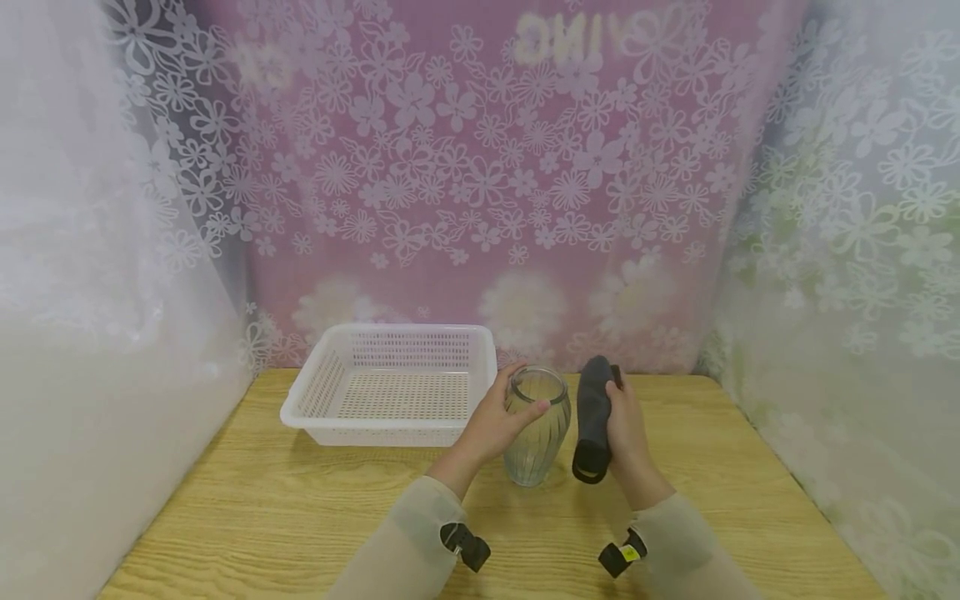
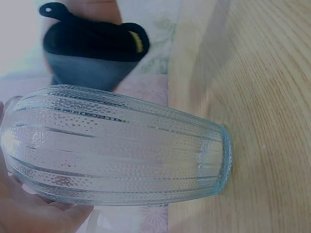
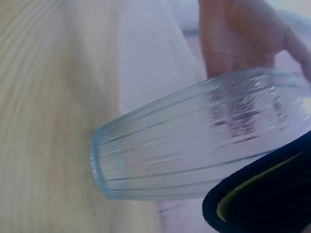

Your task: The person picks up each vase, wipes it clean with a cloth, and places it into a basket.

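Note:
A clear ribbed glass vase point(image 1: 534, 442) is upright near the middle of the wooden table. My left hand point(image 1: 498, 417) grips it near the rim, thumb on the near side and fingers round the far left side. Its narrow base is right at the tabletop in the left wrist view. Just right of the vase, my right hand point(image 1: 628, 425) holds a dark grey, sleeve-like fabric piece point(image 1: 594, 408). That piece has a black open cuff point(image 2: 97, 41) with a small holed tab and a bit of yellow inside. The cuff overlaps the vase in the right wrist view.
A white perforated plastic basket point(image 1: 390, 433) stands at the back left, close to my left hand. Flowered translucent curtains point(image 1: 480, 183) hang behind the wooden table point(image 1: 300, 517) and along both sides.

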Available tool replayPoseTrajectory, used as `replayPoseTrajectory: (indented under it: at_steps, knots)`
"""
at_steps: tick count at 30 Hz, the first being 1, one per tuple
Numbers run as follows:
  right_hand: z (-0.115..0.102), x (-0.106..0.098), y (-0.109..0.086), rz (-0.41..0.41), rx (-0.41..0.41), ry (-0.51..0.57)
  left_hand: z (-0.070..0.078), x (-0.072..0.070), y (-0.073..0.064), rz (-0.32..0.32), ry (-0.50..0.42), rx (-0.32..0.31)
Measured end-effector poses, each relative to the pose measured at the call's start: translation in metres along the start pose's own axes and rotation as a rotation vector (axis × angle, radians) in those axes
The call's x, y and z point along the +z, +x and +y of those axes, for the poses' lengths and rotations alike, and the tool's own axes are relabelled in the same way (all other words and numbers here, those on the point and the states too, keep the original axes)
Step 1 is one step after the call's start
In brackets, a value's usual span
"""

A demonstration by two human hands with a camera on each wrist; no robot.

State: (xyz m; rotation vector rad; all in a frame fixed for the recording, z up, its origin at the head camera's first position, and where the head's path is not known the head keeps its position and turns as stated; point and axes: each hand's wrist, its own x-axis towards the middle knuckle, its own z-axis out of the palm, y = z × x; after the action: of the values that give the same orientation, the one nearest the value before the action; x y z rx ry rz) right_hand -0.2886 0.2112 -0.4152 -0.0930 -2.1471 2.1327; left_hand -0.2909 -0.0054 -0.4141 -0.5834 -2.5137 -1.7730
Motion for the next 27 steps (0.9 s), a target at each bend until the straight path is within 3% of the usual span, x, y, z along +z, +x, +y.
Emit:
replayPoseTrajectory:
  at_steps: [5,9,13,21,27]
  knots:
    - [-0.014,0.004,-0.009,0.027,-0.076,0.001,0.001,0.0,-0.001,-0.006,-0.004,-0.001]
    - [-0.022,0.01,-0.018,0.056,-0.191,-0.054,0.002,0.0,-0.001,-0.004,-0.007,-0.004]
    - [-0.027,0.018,-0.024,0.104,-0.354,-0.139,0.002,0.0,-0.001,0.004,-0.003,0.002]
    - [-0.017,0.034,-0.021,0.146,-0.775,-0.269,0.001,0.001,0.0,0.013,-0.012,-0.008]
    - [-0.005,0.043,-0.019,0.181,-0.926,-0.349,-0.001,0.002,0.0,0.014,-0.018,0.007]
